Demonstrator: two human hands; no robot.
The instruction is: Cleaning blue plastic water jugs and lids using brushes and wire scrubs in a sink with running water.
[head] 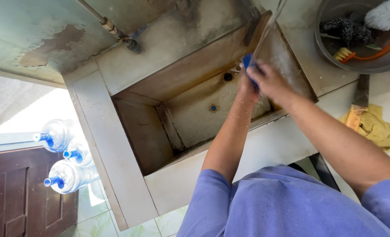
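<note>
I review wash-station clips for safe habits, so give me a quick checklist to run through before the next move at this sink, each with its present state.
1. Both hands grip the blue item: left hand and right hand meet on it: ok.
2. Water stream reaches the item: ok.
3. Sink drain open: cannot tell.
4. Grey basin sits fully on the counter: cannot tell.
5. Yellow cloth away from the sink edge: ok.

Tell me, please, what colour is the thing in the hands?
Blue, seen in the head view.

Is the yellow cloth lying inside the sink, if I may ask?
No, the yellow cloth lies on the counter right of the sink.
</note>
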